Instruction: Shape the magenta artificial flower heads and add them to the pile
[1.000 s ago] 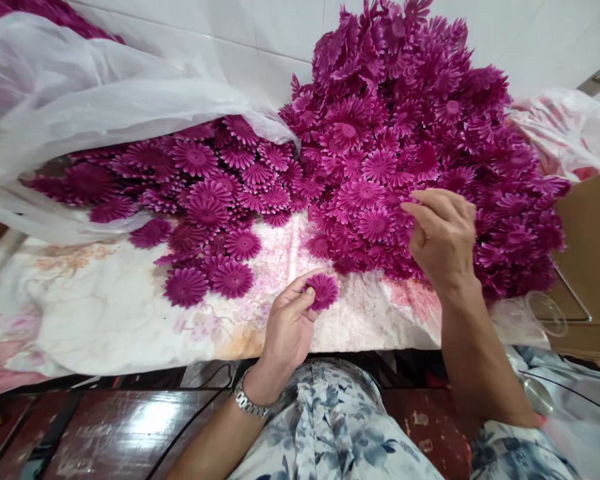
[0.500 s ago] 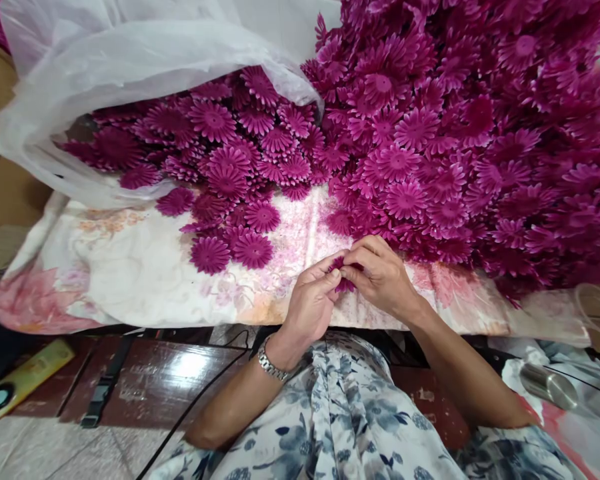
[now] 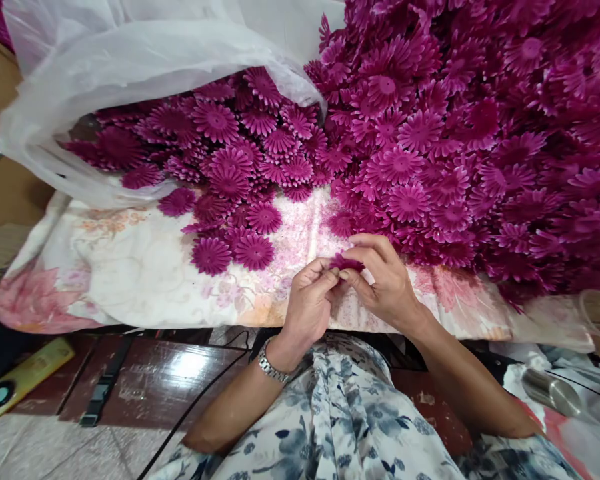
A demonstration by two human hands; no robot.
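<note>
In front of my body, over the near part of the cloth, a small magenta artificial flower head [image 3: 347,263] is between my two hands. My left hand [image 3: 307,300] pinches its left edge between thumb and fingers. From the other side, my right hand [image 3: 387,283] grips it loosely, the thumb below and the curved fingers above. The flower is seen nearly edge-on, and part of it is hidden behind the fingers. Beyond the hands lies a big heap of like magenta flower heads [image 3: 410,200], spread to the right.
A white plastic bag [image 3: 145,50] lies open at the back left, with flower heads spilling from its mouth. Several loose ones [image 3: 254,251] rest on the floral cloth [image 3: 130,267]. A metal cylinder [image 3: 553,390] lies at the right, and a yellow object [image 3: 30,377] at the lower left.
The flower head has turned from facing upright to a flatter, edge-on pose. My right hand's fingers have spread and loosened, while my left hand keeps its pinch.
</note>
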